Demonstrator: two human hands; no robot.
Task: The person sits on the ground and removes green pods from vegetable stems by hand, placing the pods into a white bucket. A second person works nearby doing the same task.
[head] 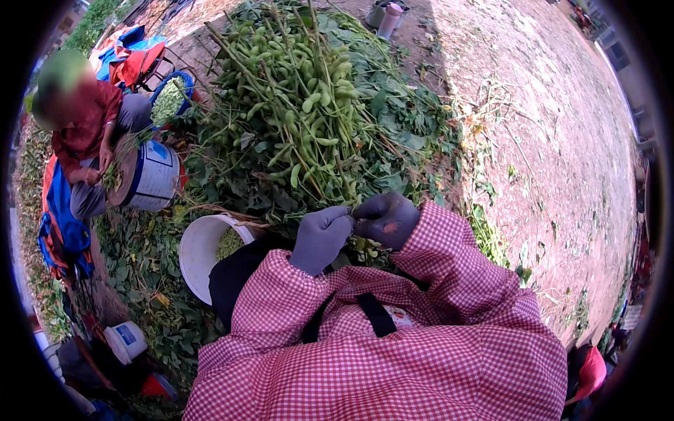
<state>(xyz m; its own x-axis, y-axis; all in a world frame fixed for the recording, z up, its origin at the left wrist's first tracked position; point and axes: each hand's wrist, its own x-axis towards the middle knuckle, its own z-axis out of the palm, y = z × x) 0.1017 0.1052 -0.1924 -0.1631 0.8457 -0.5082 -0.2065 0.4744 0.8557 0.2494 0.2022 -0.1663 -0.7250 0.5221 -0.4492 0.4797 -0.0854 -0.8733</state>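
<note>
My left hand (323,237) and my right hand (387,220), both in grey gloves, meet in front of my chest. Their fingertips pinch a small green piece of a bean plant between them; whether it is a pod or a stem is too small to tell. Just beyond the hands lies a big heap of bean stalks with green pods (308,105), with loose leaves around it. Left of my left hand, a white plastic bucket (200,258) leans on its side, with green pods (230,243) inside.
At the left a person in a red shirt (89,126) handles a stalk over a large white and blue bucket (158,176). A blue-rimmed container of pods (171,100) stands beyond. Cut leaves (152,273) cover the ground at left. A pink cylindrical container (389,21) stands by a pail at the top.
</note>
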